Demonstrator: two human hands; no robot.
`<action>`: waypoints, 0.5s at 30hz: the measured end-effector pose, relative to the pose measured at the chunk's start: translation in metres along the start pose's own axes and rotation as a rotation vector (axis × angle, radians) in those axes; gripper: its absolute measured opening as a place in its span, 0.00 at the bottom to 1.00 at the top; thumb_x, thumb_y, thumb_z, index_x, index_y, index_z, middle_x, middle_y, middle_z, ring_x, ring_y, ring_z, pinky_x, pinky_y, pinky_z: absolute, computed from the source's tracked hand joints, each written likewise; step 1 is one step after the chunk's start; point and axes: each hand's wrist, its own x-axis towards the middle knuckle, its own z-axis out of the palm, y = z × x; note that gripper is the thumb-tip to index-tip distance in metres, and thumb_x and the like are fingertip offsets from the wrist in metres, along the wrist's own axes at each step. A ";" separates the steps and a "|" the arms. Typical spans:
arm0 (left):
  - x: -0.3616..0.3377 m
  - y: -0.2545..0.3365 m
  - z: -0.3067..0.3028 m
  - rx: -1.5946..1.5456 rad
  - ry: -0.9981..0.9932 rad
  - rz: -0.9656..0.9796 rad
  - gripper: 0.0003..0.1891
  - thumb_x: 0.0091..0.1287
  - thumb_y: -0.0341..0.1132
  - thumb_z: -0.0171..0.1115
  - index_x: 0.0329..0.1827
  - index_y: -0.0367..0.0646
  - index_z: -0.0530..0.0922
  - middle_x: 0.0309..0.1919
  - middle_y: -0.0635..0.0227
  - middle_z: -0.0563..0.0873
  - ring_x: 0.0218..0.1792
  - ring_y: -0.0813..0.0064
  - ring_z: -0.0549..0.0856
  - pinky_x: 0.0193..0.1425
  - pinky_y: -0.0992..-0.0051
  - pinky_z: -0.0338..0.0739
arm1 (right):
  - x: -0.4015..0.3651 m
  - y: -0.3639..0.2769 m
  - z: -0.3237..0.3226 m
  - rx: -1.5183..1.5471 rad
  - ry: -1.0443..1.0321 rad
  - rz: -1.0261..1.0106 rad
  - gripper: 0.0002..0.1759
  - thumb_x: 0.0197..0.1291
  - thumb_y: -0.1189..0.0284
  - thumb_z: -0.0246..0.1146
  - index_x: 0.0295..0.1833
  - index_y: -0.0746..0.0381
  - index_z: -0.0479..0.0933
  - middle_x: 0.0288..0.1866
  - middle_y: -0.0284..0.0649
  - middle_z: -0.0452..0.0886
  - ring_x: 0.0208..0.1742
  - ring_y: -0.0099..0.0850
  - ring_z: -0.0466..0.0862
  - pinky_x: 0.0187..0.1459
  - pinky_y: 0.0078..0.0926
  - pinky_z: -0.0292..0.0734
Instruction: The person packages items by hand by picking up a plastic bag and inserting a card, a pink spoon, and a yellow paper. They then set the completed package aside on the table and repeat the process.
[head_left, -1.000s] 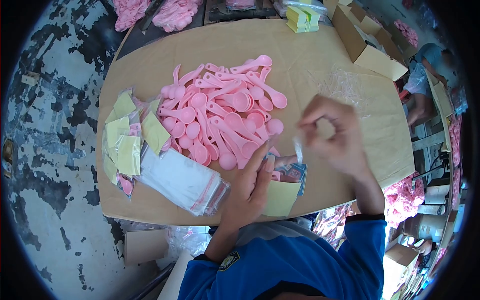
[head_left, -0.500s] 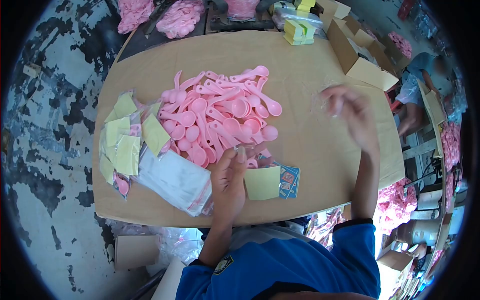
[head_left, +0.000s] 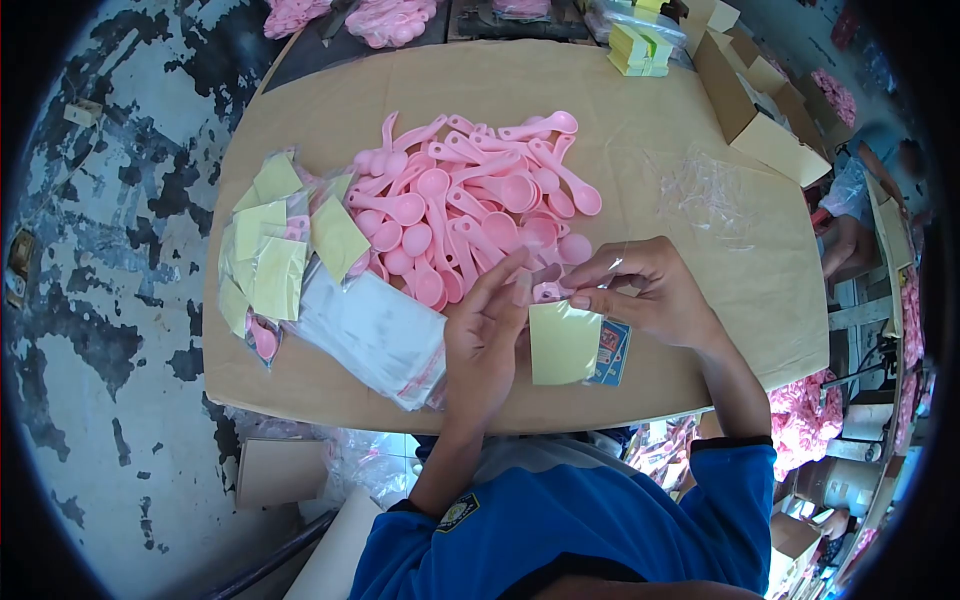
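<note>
Near the table's front edge, my left hand (head_left: 484, 345) grips the left side of a clear plastic bag. A yellow card (head_left: 563, 345) shows inside it, with part of a pink spoon (head_left: 547, 291) above the card. My right hand (head_left: 655, 292) pinches the bag's top right edge between thumb and fingers. Blue printed cards (head_left: 613, 355) lie beneath the bag and stick out on its right. Just beyond both hands is a heap of pink measuring spoons (head_left: 490, 205). To the left of my left hand lies a stack of flat clear bags (head_left: 360, 335).
Filled bags with yellow cards (head_left: 268, 245) are piled at the left. Thin clear plastic strips (head_left: 705, 195) lie at the right. Bundled yellow cards (head_left: 640, 50) and an open cardboard box (head_left: 760, 110) stand at the back right. Another person (head_left: 850, 210) sits beyond the table.
My right hand has come from the plastic strips at the right to the bag's top edge. My left hand has kept hold of the bag. The whole view has shifted slightly.
</note>
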 end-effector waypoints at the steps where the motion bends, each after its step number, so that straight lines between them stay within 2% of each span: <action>1: 0.000 0.000 0.001 0.001 -0.002 -0.020 0.15 0.74 0.32 0.56 0.57 0.30 0.77 0.43 0.66 0.85 0.40 0.84 0.83 0.46 0.81 0.79 | 0.001 -0.001 0.000 -0.010 0.000 0.014 0.10 0.60 0.77 0.68 0.47 0.66 0.83 0.38 0.39 0.86 0.39 0.20 0.85 0.39 0.17 0.79; 3: 0.000 -0.001 0.000 -0.008 -0.008 -0.030 0.14 0.74 0.32 0.56 0.56 0.31 0.78 0.41 0.68 0.85 0.39 0.85 0.83 0.43 0.82 0.79 | 0.002 -0.005 0.001 -0.031 -0.002 0.042 0.10 0.60 0.77 0.67 0.48 0.65 0.84 0.38 0.37 0.86 0.39 0.21 0.85 0.39 0.18 0.81; 6: -0.002 -0.002 -0.002 -0.005 -0.008 0.017 0.14 0.74 0.32 0.57 0.55 0.32 0.79 0.38 0.70 0.85 0.36 0.87 0.82 0.40 0.84 0.77 | 0.001 -0.001 0.005 0.042 0.052 0.078 0.10 0.60 0.77 0.68 0.48 0.64 0.84 0.35 0.36 0.85 0.36 0.20 0.84 0.36 0.17 0.78; 9: -0.002 -0.005 -0.005 0.059 -0.001 0.093 0.13 0.74 0.32 0.56 0.54 0.32 0.80 0.35 0.72 0.84 0.33 0.89 0.80 0.36 0.86 0.74 | 0.000 0.007 0.002 -0.075 0.008 -0.048 0.10 0.60 0.76 0.68 0.48 0.63 0.84 0.30 0.34 0.82 0.31 0.17 0.79 0.31 0.17 0.72; 12: -0.001 -0.007 -0.005 0.093 -0.034 0.138 0.12 0.75 0.33 0.56 0.52 0.32 0.80 0.33 0.74 0.83 0.32 0.90 0.77 0.34 0.87 0.71 | -0.001 0.006 0.002 -0.064 0.000 -0.071 0.11 0.60 0.76 0.68 0.49 0.62 0.85 0.29 0.33 0.79 0.29 0.17 0.74 0.29 0.19 0.67; 15: -0.002 -0.006 -0.003 0.117 -0.039 0.154 0.12 0.75 0.33 0.56 0.51 0.32 0.80 0.33 0.74 0.83 0.31 0.91 0.76 0.34 0.87 0.70 | 0.000 -0.005 0.004 -0.059 0.001 0.003 0.12 0.59 0.79 0.68 0.49 0.64 0.84 0.32 0.36 0.83 0.31 0.19 0.79 0.31 0.20 0.69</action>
